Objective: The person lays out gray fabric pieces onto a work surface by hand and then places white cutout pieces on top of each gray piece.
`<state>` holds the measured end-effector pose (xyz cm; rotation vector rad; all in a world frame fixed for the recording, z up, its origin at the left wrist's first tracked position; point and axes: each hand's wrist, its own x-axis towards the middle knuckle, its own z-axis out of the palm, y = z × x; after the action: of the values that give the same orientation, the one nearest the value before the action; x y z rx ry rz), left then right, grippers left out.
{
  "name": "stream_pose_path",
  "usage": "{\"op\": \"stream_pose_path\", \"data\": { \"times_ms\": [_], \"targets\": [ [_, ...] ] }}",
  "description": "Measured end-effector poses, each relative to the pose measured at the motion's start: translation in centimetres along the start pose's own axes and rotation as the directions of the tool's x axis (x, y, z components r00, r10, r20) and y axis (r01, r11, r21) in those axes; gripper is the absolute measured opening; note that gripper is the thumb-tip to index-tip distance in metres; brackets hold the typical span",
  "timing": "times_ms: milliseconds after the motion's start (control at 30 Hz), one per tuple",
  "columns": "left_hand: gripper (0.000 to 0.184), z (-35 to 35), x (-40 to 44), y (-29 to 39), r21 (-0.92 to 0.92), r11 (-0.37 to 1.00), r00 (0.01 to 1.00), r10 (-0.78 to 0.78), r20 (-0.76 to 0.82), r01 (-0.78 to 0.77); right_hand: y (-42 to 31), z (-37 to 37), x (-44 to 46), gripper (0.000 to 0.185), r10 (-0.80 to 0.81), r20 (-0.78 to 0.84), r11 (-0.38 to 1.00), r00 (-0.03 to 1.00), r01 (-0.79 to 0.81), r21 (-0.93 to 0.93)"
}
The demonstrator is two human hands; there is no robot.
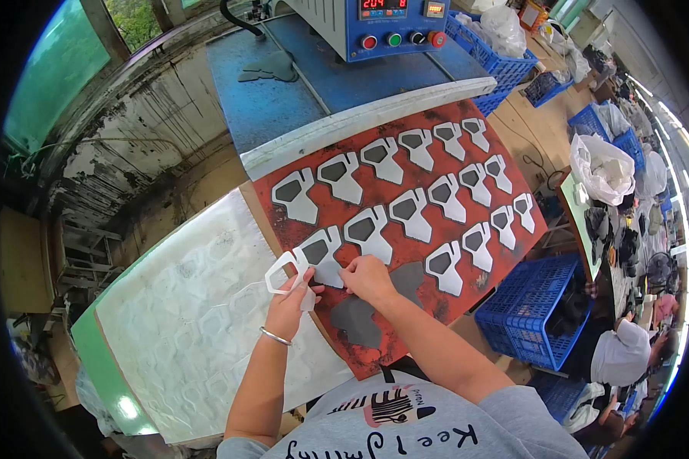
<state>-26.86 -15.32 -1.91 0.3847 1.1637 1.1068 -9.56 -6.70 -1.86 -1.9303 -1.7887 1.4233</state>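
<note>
White cut pieces with dark grey centres lie in rows on the red board. My left hand, with a bangle on the wrist, holds a white frame-shaped piece at the board's left edge. My right hand is closed, its fingertips at the lower edge of a white and grey piece; whether they pinch anything is hidden. Below my right hand, plain dark grey pieces lie on the board.
A blue machine with buttons and a display stands behind the board. A white sheet covers the table at left. Blue crates are at right, near a seated person. Grey scraps lie on the blue surface.
</note>
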Motion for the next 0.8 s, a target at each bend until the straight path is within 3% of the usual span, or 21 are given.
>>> {"op": "stream_pose_path", "data": {
  "times_ms": [33,100,133,233,300,333,400,567,667,800],
  "targets": [
    [0.038,0.0,0.0,-0.1,-0.008,1.0,1.0,0.0,0.001,0.0,-0.1,-0.1,0.0,0.023,-0.002,0.0,1.0,1.0,0.002,-0.001],
    [0.038,0.0,-0.1,-0.2,-0.009,1.0,1.0,0.013,-0.009,-0.013,-0.8,-0.6,-0.4,0.025,-0.1,-0.065,0.95,0.993,0.076,-0.302],
    [0.037,0.0,-0.1,-0.2,-0.009,1.0,0.999,0.027,-0.017,-0.027,-0.9,-0.7,-0.8,0.025,-0.102,-0.065,0.95,0.993,0.078,-0.303],
    [0.038,0.2,-1.1,0.4,-0.117,0.991,0.997,0.07,0.026,-0.066,-1.2,-0.6,-2.6,0.033,-0.229,-0.078,0.953,0.97,0.207,-0.22],
    [0.036,1.0,-1.8,0.3,-0.152,0.98,0.991,0.132,0.012,-0.129,-1.3,0.1,-4.4,0.03,-0.23,0.171,0.917,0.958,0.154,0.368],
    [0.035,1.6,-2.2,0.3,-0.187,0.963,0.981,0.195,-0.003,-0.192,-1.1,0.6,-5.2,0.03,-0.223,0.166,0.916,0.961,0.149,0.372],
    [0.036,3.0,-3.2,0.3,-0.205,0.966,0.986,0.165,0.026,-0.156,-0.7,0.7,-6.9,0.025,-0.31,0.195,0.738,0.93,0.106,0.667],
    [0.042,6.8,-4.4,-0.6,-0.296,0.954,0.975,0.116,0.191,-0.056,1.4,-2.9,-9.1,0.017,-0.16,0.212,0.809,0.964,0.005,0.588],
    [0.039,7.5,-4.1,-2.0,-0.22,0.975,0.97,0.077,0.231,-0.025,3.7,-4.8,-10.3,0.017,-0.13,0.091,0.776,0.987,0.045,0.629],
    [0.035,9.6,-3.5,-3.0,-0.158,0.984,0.987,-0.058,0.147,0.081,7.8,-6.4,-12.0,0.015,-0.1,-0.052,0.766,0.994,0.11,0.634]
  ]
}}
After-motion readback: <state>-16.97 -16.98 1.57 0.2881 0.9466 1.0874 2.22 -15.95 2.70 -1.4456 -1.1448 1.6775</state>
